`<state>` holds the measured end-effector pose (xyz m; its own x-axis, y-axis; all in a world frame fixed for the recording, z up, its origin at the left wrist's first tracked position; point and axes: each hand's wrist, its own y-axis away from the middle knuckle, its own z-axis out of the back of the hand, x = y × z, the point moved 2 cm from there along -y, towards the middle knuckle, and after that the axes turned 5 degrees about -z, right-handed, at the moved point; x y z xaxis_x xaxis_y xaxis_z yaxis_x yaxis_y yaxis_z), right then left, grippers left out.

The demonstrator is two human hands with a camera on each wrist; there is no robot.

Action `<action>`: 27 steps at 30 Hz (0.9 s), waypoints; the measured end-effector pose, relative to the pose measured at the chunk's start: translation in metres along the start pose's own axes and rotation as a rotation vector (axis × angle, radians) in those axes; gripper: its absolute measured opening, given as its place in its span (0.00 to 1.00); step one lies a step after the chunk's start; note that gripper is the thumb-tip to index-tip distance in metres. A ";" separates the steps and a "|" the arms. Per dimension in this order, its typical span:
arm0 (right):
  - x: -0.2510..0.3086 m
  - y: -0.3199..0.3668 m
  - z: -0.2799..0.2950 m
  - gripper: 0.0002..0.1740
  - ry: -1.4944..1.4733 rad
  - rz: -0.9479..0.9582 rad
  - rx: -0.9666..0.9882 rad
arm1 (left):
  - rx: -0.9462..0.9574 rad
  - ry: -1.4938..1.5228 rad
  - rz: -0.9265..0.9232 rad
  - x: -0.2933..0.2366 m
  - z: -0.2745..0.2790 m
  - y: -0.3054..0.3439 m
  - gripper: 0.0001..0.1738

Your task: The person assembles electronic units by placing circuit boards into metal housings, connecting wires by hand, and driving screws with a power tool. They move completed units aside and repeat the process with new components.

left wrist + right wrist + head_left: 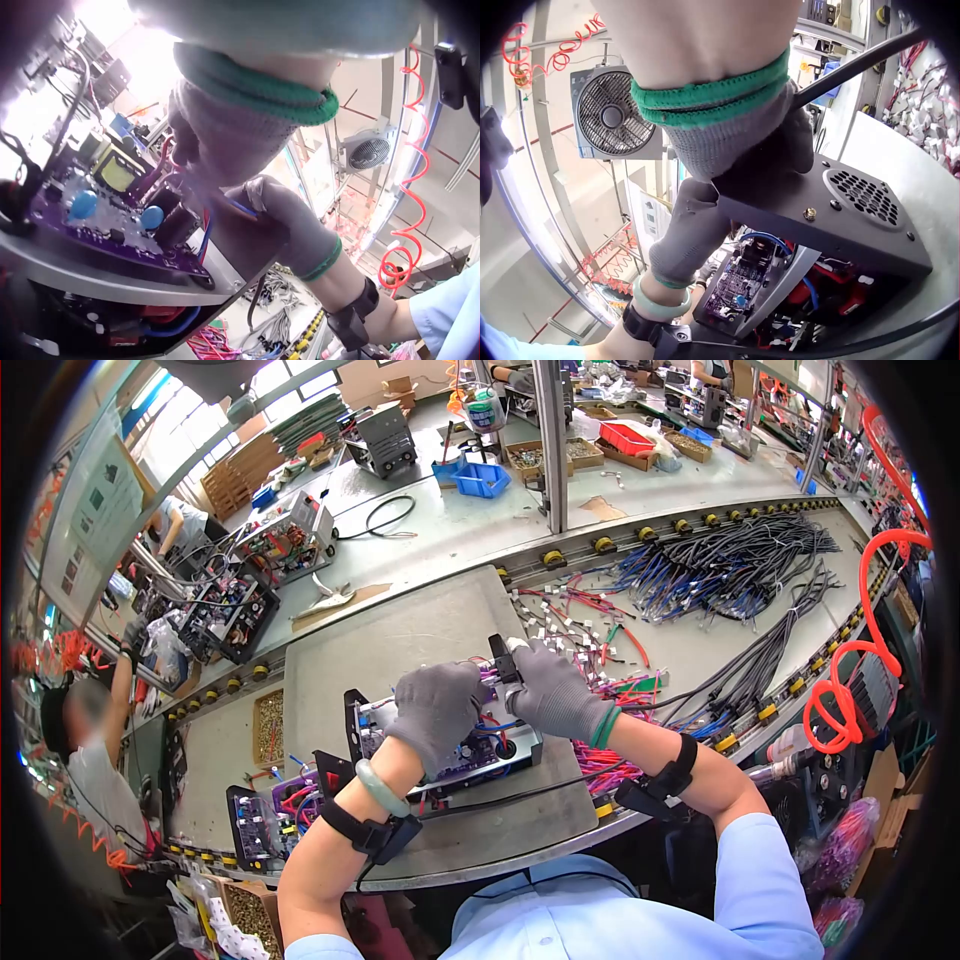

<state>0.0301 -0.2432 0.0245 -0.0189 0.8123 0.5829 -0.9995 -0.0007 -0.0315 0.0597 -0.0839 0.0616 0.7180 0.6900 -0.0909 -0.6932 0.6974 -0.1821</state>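
An opened device with a purple circuit board (pixel 112 244) and a dark vented end panel (pixel 799 199) lies under both gloved hands. My left hand (pixel 437 710) (pixel 225 139) (pixel 690 236) is over the board, its fingers curled round thin wires (pixel 206 232) near the panel; its fingertips are partly hidden. My right hand (pixel 560 695) (pixel 289 225) (pixel 727 135) grips the top of the dark panel, with its fingers and thumb on either side. Whether its thumb also touches the wires is unclear. Blue disc parts (pixel 82 204) stand on the board.
A second opened unit (pixel 262 825) is at the left. Loose red and white wires (pixel 590 680) and black cable bundles (pixel 730 560) lie to the right. A roller rail (pixel 605 545) runs behind; a coiled red hose (pixel 845 700) hangs right. Another person (pixel 100 780) works at far left.
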 end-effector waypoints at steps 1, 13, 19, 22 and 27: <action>-0.001 -0.002 0.000 0.21 0.007 -0.014 0.018 | 0.030 0.058 0.017 0.002 0.002 -0.004 0.08; -0.009 -0.004 -0.006 0.22 -0.105 0.050 -0.030 | 0.026 0.066 -0.127 0.008 -0.013 -0.009 0.08; -0.008 -0.004 -0.004 0.22 -0.073 0.061 -0.026 | -0.022 0.126 -0.058 0.009 -0.009 0.000 0.08; -0.005 -0.001 -0.001 0.22 -0.102 0.039 -0.024 | -0.043 0.140 -0.093 0.009 -0.010 -0.001 0.06; 0.001 0.001 -0.004 0.18 -0.048 -0.016 -0.038 | -0.030 0.049 -0.235 0.009 -0.019 -0.014 0.03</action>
<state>0.0294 -0.2405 0.0218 -0.0047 0.7829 0.6222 -0.9980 0.0355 -0.0522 0.0771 -0.0916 0.0449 0.8621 0.4986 -0.0900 -0.5050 0.8312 -0.2325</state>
